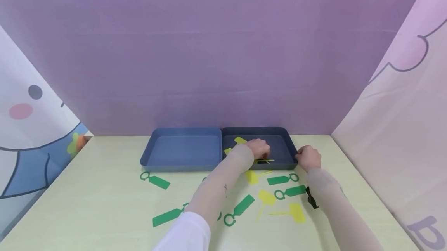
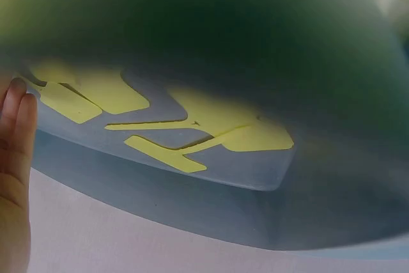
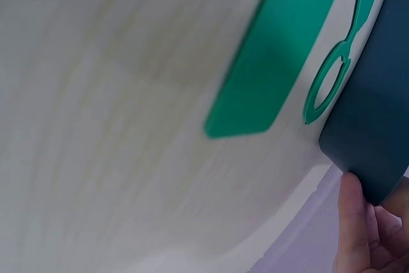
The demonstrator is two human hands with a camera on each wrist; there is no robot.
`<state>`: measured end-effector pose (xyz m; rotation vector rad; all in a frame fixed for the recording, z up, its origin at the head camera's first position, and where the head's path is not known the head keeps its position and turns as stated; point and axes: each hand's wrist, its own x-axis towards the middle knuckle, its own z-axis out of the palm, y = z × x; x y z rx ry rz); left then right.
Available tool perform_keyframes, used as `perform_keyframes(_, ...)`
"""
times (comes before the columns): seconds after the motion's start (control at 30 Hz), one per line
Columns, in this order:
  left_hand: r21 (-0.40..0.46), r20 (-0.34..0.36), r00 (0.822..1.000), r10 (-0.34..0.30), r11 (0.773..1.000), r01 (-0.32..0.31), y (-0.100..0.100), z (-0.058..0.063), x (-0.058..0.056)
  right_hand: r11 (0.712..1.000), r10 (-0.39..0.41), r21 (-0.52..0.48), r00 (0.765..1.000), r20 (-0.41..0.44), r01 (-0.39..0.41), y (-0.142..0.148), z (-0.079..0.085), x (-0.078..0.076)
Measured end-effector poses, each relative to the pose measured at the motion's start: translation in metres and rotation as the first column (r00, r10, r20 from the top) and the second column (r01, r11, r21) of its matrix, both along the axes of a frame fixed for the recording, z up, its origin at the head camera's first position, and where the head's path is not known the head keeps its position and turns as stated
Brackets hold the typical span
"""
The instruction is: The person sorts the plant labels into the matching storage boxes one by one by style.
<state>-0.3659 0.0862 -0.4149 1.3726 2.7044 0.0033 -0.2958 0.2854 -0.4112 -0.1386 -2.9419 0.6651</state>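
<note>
Over the dark tray (image 1: pixel 284 142) on the right, my left hand (image 1: pixel 258 148) reaches in with its fingers pointing down. Several yellow tags (image 2: pixel 192 161) with thin stems lie in that tray, some overlapping. In the left wrist view the left fingertips (image 2: pixel 22 91) are right beside a yellow tag (image 2: pixel 70 103); the thumb is hidden, so I cannot tell whether they pinch it. My right hand (image 1: pixel 309 158) holds the tray's front right corner, finger and thumb on either side of its wall, as the right wrist view shows.
A blue tray (image 1: pixel 186 152) stands against the dark one's left side. Green ring-ended tags (image 1: pixel 167 217) and more yellow tags (image 1: pixel 297 213) lie scattered on the pale table (image 1: pixel 104 189). A purple backdrop (image 1: pixel 209 49) rises behind the trays.
</note>
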Motion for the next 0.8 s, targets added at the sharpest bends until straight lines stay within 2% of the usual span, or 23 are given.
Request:
perform_keyframes(0.13, 0.004, 0.013, 1.0, 0.012, 1.0, -0.012, 0.0011, -0.0005, 0.0005, 1.0, -0.002, 0.0, 1.0, -0.004, 0.002, 0.0001, 0.0013, 0.0018)
perform_keyframes(0.43, -0.021, -0.006, 1.0, 0.022, 1.0, -0.022, 0.0025, -0.0031, 0.0008, 1.0, -0.006, 0.001, 1.0, -0.008, 0.006, -0.0029, 0.0025, 0.0041)
perform_keyframes(0.63, -0.026, -0.029, 1.0, 0.005, 1.0, -0.006, 0.0003, 0.0005, 0.0033, 1.0, -0.01, 0.0, 1.0, -0.007, 0.01, -0.0036, 0.0025, 0.0034)
perform_keyframes(0.8, -0.016, -0.01, 1.0, 0.011, 1.0, -0.011, -0.0011, 0.0045, 0.0054, 1.0, -0.011, 0.005, 1.0, -0.005, 0.011, -0.0016, 0.0017, 0.0017)
